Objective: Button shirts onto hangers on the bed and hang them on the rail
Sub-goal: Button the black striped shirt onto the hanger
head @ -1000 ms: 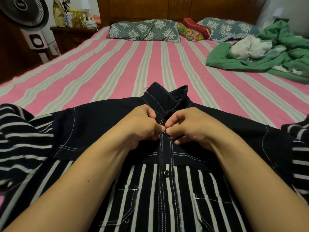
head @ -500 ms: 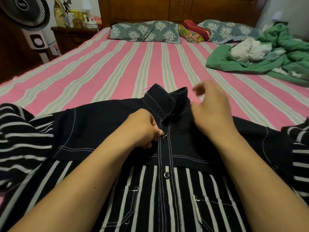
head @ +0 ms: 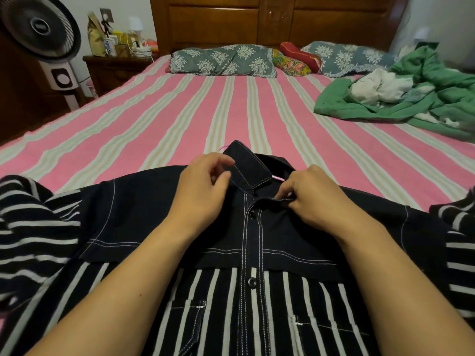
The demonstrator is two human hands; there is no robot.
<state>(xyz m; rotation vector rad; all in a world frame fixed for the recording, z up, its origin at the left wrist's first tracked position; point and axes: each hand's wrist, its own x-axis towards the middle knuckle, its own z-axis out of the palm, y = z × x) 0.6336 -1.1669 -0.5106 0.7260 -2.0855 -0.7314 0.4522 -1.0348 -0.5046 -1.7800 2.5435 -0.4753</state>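
Collar [head: 250,168] work: right hand [head: 317,199] pinches the right flap, left hand [head: 203,186] hovers, fingers loose; best smooth both flaps flat over hanger [head: 279,178].

The shirt [head: 257,242] is dark navy up top with white contrast stitching, then switches to navy and white vertical stripes lower down, sleeves striped too. Buttons [head: 252,281] are dark. A bit of pink hanger [head: 278,178] peeks out at the collar. The bed sheet [head: 180,119] is pink with pale cream stripes. Far end: grey-blue pillows [head: 223,60] with a white floral print, plus a red and multicolour cushion [head: 295,60]. On the right there's a green blanket [head: 424,98] with white cloth on it. Brown wooden headboard [head: 257,19].
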